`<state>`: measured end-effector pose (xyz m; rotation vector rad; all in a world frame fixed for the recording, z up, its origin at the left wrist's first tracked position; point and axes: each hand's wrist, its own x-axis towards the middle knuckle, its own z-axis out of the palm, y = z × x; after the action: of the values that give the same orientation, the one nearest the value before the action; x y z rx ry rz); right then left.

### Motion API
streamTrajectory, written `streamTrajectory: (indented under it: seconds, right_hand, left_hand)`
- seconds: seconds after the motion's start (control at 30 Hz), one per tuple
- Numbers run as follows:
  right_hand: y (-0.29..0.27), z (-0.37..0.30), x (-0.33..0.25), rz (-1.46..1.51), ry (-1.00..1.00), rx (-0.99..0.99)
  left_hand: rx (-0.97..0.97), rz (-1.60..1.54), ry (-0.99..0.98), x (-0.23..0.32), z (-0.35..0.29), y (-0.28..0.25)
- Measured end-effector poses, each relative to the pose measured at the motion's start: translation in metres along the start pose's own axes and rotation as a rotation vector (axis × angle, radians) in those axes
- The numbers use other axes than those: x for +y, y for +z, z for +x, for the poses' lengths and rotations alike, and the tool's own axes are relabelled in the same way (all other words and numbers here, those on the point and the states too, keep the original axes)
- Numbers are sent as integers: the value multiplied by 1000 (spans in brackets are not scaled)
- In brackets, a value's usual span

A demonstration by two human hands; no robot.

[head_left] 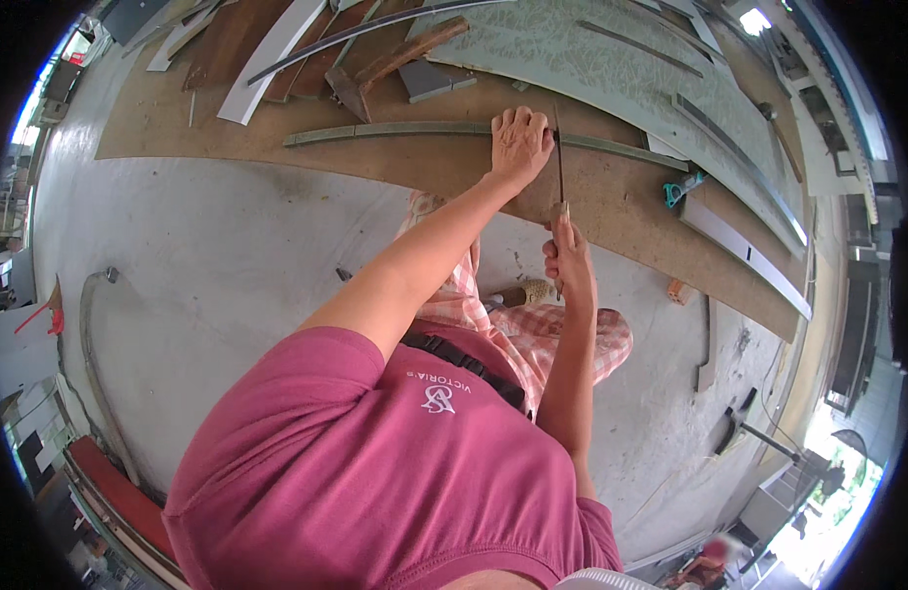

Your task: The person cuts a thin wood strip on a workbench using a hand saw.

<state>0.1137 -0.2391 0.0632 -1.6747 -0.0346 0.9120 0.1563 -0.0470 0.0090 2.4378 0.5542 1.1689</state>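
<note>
A long, narrow greenish-grey strip lies across the brown board in front of me. My left hand presses down on this strip with its fingers curled over it; the fingertips are partly hidden. Close to its right side, a thin dark saw blade, seen nearly edge-on, crosses the strip. My right hand is wrapped round the saw's handle, nearer to my body than the board's edge.
Beyond the strip lie a wooden-handled hammer, a grey angular block and a pale green patterned panel. To the right are teal-handled scissors and a white metal strip. A brick piece sits on the floor.
</note>
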Motion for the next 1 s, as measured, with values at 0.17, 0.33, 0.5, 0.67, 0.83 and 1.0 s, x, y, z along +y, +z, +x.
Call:
streamTrajectory:
  seconds: [0.17,0.33,0.5,0.67,0.83,1.0]
  right_hand:
    - [4,-35,12,-15,133,22]
    - [-2,-8,8,1,61,27]
    - [-3,-7,19,-69,1,-19]
    - [-4,-27,18,-19,41,-13]
    - [1,-3,5,-11,10,-21]
    - [-7,-27,34,27,48,-37]
  left_hand:
    - [-52,48,-42,-6,-3,-3]
    - [-65,49,-55,-2,1,-4]
    - [-21,28,-40,-6,-1,1]
    - [-31,39,-52,-4,3,-3]
    - [-29,20,-37,-3,-4,2]
    - [-59,27,-71,-3,-3,-3]
